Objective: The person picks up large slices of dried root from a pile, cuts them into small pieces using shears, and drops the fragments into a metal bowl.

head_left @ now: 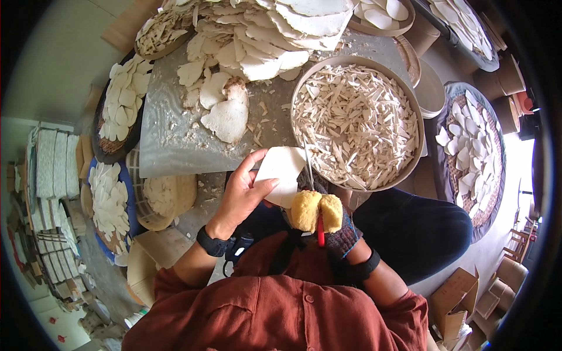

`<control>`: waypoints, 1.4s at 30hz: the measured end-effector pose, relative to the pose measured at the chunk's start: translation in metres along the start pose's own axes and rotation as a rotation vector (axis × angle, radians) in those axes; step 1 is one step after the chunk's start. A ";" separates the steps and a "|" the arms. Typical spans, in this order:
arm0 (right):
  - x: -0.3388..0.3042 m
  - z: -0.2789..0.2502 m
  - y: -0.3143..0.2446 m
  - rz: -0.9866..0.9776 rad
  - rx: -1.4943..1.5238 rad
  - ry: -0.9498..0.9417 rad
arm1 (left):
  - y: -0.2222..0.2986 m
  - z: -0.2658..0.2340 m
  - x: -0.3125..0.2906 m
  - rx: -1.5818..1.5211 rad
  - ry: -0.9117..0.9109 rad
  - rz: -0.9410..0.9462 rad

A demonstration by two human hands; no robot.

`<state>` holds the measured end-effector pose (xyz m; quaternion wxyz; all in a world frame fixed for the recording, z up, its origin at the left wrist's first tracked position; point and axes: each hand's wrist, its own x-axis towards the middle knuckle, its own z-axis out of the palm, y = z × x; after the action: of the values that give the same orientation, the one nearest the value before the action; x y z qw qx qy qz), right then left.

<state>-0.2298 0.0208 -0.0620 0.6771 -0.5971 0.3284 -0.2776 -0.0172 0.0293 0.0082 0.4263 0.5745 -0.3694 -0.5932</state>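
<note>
My left hand holds a flat white sheet-like piece by its left edge, just in front of my chest. My right hand, in a dark knitted glove, grips scissors whose handles are padded with yellow sponge; the thin blades reach up along the piece's right edge. Right behind the blades stands a large round tray filled with narrow white cut strips. Further back, a pile of the same white flat pieces lies on a grey metal sheet.
Round woven trays of white pieces surround me: two at left, one at right, more at the back. Stacked bundles sit at far left, cardboard boxes at lower right. Scraps litter the metal sheet.
</note>
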 end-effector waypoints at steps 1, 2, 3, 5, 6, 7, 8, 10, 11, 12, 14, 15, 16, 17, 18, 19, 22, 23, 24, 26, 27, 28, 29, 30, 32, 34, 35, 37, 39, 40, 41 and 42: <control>-0.003 -0.002 0.005 -0.042 -0.048 -0.032 | -0.003 0.003 0.002 0.005 0.059 0.129; -0.003 -0.001 0.005 -0.045 -0.046 -0.031 | -0.006 0.005 0.005 0.012 0.121 0.260; -0.004 0.000 0.005 -0.018 0.059 -0.042 | -0.010 0.008 0.007 0.015 0.121 0.261; -0.004 -0.003 -0.007 0.041 -0.020 -0.125 | -0.015 0.015 0.010 -0.123 0.388 0.339; -0.004 -0.003 -0.007 0.042 -0.020 -0.126 | -0.012 0.016 0.009 -0.122 0.388 0.338; -0.004 -0.003 -0.006 -0.076 -0.197 -0.118 | -0.006 0.016 0.007 -0.171 0.361 0.243; -0.004 -0.003 -0.006 -0.193 -0.377 -0.111 | -0.002 0.017 0.006 -0.222 0.335 0.148; -0.008 -0.003 -0.002 -0.129 -0.311 -0.138 | -0.005 0.007 0.008 -0.199 0.276 0.110; -0.008 0.000 -0.005 -0.049 -0.185 -0.118 | -0.002 0.002 0.008 -0.165 0.229 0.063; -0.008 0.002 -0.007 0.031 -0.060 -0.098 | 0.001 0.000 0.007 -0.131 0.182 0.015; -0.005 0.002 0.000 0.025 -0.020 -0.076 | 0.003 0.002 0.005 -0.121 0.151 0.032; -0.003 0.002 0.002 0.021 0.018 -0.051 | 0.003 0.003 0.004 -0.112 0.116 0.047; -0.004 0.000 0.002 0.022 0.019 -0.050 | 0.002 0.002 0.005 -0.113 0.115 0.045; -0.005 0.000 -0.006 -0.011 -0.043 -0.080 | 0.000 -0.001 0.003 -0.110 0.120 0.026; -0.005 0.000 -0.012 -0.045 -0.104 -0.111 | -0.001 -0.003 0.002 -0.108 0.124 0.007; -0.005 0.000 -0.014 -0.041 -0.102 -0.115 | -0.001 -0.003 0.001 -0.110 0.128 0.003; -0.005 -0.004 -0.017 0.073 0.037 -0.147 | 0.002 -0.002 0.001 -0.116 0.138 0.011; -0.007 -0.004 -0.013 0.102 0.055 -0.150 | 0.002 -0.001 0.000 -0.117 0.142 0.028; -0.007 -0.004 -0.009 0.130 0.074 -0.153 | 0.003 -0.001 0.000 -0.117 0.146 0.045; -0.005 -0.001 -0.003 0.038 -0.049 -0.135 | 0.003 -0.004 -0.001 -0.104 0.115 0.049; -0.005 0.000 -0.002 -0.054 -0.169 -0.113 | 0.003 -0.005 -0.001 -0.088 0.080 0.051; -0.004 -0.002 -0.001 -0.052 -0.169 -0.116 | 0.005 -0.005 -0.002 -0.090 0.083 0.049; 0.001 -0.004 -0.005 -0.052 -0.294 -0.150 | 0.008 -0.005 -0.002 -0.067 0.077 0.039; 0.004 -0.005 -0.007 -0.052 -0.419 -0.184 | 0.009 -0.004 -0.002 -0.045 0.071 0.029; 0.001 -0.002 -0.004 -0.010 -0.279 -0.198 | 0.003 -0.003 -0.001 -0.080 0.095 0.065; -0.003 0.006 0.007 0.058 0.119 -0.093 | -0.011 0.001 0.004 -0.109 0.348 0.231; -0.003 0.008 -0.003 0.016 0.019 -0.086 | -0.020 0.001 0.006 -0.107 0.401 0.262; -0.005 0.006 0.000 -0.003 -0.038 -0.133 | -0.029 -0.005 0.010 -0.052 0.411 0.289; -0.006 0.005 0.002 -0.023 -0.098 -0.183 | -0.027 -0.009 0.013 -0.001 0.422 0.318; -0.008 0.008 0.003 0.053 0.005 -0.140 | -0.022 -0.012 0.014 0.062 0.391 0.327; -0.008 0.011 0.003 0.128 0.108 -0.099 | -0.019 -0.014 0.014 0.125 0.362 0.336; -0.007 0.013 0.001 0.128 0.106 -0.102 | -0.016 -0.016 0.013 0.123 0.365 0.338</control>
<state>-0.2239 0.0344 -0.0618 0.7398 -0.5517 0.3160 -0.2200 -0.0022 0.0234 -0.0127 0.5433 0.6271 -0.4122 -0.3764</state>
